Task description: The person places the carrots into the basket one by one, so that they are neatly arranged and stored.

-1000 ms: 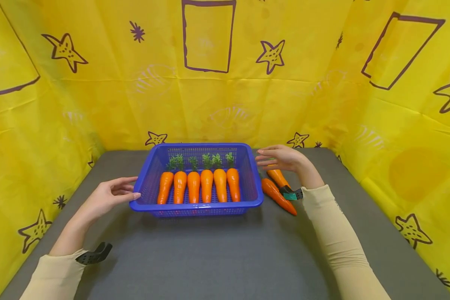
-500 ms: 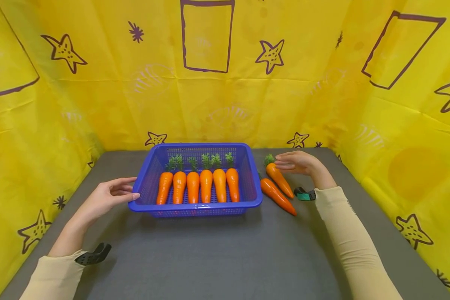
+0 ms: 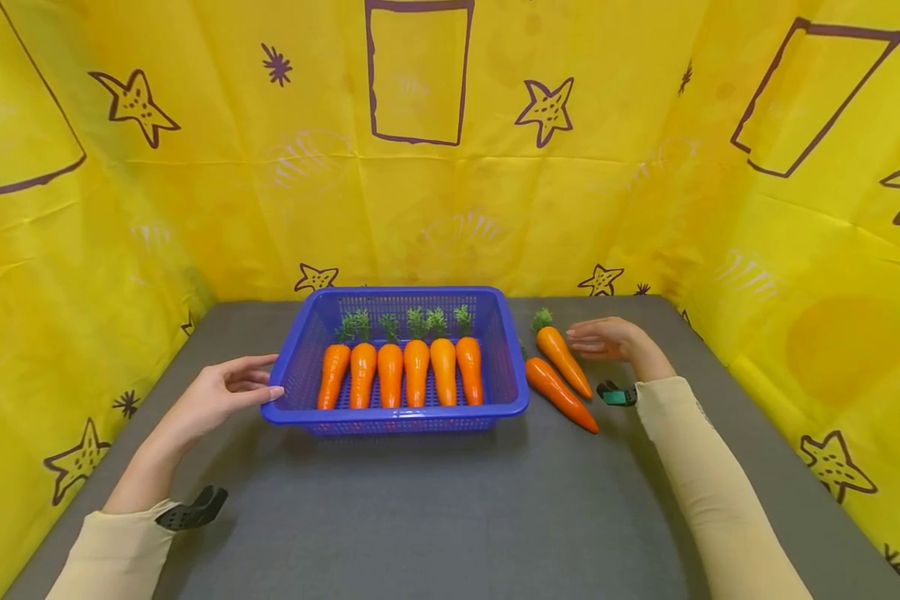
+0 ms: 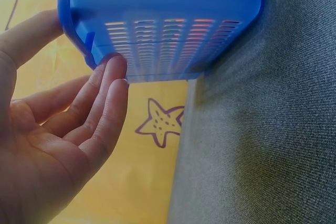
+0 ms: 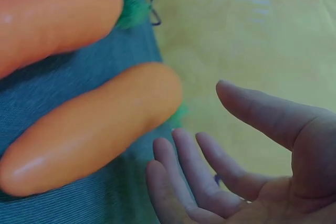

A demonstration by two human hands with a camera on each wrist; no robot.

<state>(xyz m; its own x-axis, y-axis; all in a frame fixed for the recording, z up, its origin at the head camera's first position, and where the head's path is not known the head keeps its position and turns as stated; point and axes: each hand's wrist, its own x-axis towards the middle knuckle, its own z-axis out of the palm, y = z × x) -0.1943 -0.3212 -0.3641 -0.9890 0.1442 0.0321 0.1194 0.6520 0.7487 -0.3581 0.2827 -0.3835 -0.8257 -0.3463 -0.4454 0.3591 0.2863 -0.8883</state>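
My left hand (image 3: 221, 392) rests open-fingered against the basket (image 3: 285, 392) corner to steady it, my right hand (image 3: 607, 337) open, empty, just beside the nearest carrot (image 3: 562, 360).

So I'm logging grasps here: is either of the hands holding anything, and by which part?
Nothing is held. The left hand touches the blue plastic mesh basket at its left rim; the right hand lies open beside the orange toy carrot.

- Right hand (image 3: 609, 337) is off its earlier spot above the basket's (image 3: 516, 379) right rim; it now sits lower and further right, just beside the outer carrot (image 3: 562, 360).
- Outer carrot's green top, covered a second ago, is now exposed.
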